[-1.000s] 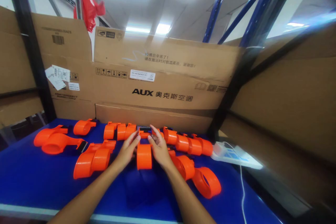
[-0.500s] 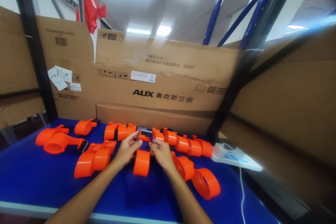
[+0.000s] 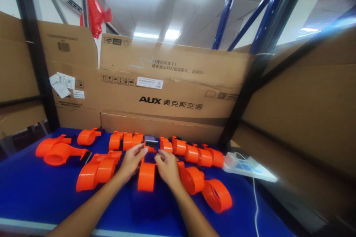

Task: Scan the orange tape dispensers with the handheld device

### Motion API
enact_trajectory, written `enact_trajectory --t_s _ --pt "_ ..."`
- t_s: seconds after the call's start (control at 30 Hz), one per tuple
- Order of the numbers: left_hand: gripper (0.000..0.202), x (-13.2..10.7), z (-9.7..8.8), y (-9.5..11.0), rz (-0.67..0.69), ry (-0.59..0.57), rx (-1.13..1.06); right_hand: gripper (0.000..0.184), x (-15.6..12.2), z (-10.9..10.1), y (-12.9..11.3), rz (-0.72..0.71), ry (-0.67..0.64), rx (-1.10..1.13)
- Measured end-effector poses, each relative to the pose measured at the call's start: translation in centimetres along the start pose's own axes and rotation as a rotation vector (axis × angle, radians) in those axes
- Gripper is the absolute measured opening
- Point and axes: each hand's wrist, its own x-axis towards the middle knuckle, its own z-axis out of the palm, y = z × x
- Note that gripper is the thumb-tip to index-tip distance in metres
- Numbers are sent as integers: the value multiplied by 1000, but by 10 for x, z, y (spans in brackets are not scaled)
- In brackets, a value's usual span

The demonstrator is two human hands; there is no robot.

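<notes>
In the head view, an orange tape dispenser [image 3: 146, 178] sits at lower centre, its long axis running up the frame: ring towards the wearer, black-edged head towards the cardboard wall [image 3: 172, 122]. The left hand [image 3: 132, 162] pinches the head's left side between thumb and fingers; the right hand [image 3: 168, 166] curls at its right edge, though whether it pinches cannot be told. More orange dispensers [image 3: 191, 152] flank both hands on the blue tabletop [image 3: 116, 213], with the wall blocking the far side. A power strip [image 3: 250, 168] lies at right.
</notes>
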Motion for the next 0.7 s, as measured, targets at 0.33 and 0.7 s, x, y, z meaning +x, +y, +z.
enact_trajectory --t_s 0.33,0.7 --pt "45 3 -2 -2 19 18 29 29 -1 0 1 -24 -20 28" --pt "38 -3 1 6 40 91 -60 31 1 9 9 15 5 149"
